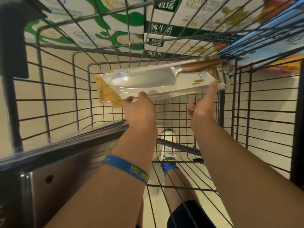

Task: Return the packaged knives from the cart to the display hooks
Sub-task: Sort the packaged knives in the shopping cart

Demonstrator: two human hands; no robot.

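Note:
A packaged knife [158, 79] in a clear blister pack, with a broad steel blade, a brown wooden handle and a yellow card end, lies across the inside of the wire cart [49, 99]. My left hand [139, 109] grips the pack's near edge by the blade end, fingers curled under it. To the right, my right hand [204, 102] is held with straight fingers, its fingertips touching the near edge of the pack below the handle. More packs seem stacked beneath the top one.
Milk cartons [164, 28] with green and white print are stacked beyond the cart's far wall. Blue and orange boxes [271, 46] stand at the upper right. The cart's dark handle bar [65, 145] crosses at the lower left. My leg and shoe [167, 142] show through the mesh.

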